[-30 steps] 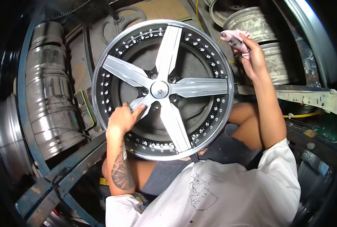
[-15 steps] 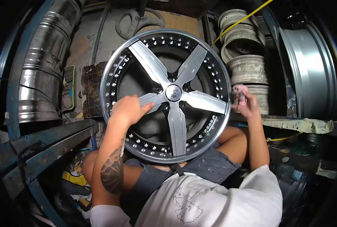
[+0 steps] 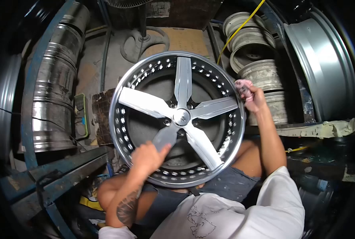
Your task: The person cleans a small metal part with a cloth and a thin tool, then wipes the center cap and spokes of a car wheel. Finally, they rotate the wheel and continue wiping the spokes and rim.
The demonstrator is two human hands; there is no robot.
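Note:
A five-spoke wheel (image 3: 182,117) with a polished lip and rows of small bolts stands in front of me, above my lap. My left hand (image 3: 148,157) is wrapped round the lower-left spoke, its thumb lying on the spoke face. At the wheel's right edge, my right hand (image 3: 254,98) grips a crumpled pink cloth (image 3: 244,87) with dark stains, which is against the outer lip or very close to it. The fingers behind the cloth are partly hidden.
Stacked bare rims (image 3: 261,73) stand behind on the right, with a large silver rim (image 3: 319,63) beyond. More shiny rims (image 3: 53,93) line the left behind a blue metal frame (image 3: 34,103). A fan stand (image 3: 144,38) is at the back.
The wheel has turned, its spokes now at different angles. My left hand has moved down and to the right with a spoke. My right hand has shifted slightly left and up with the cloth.

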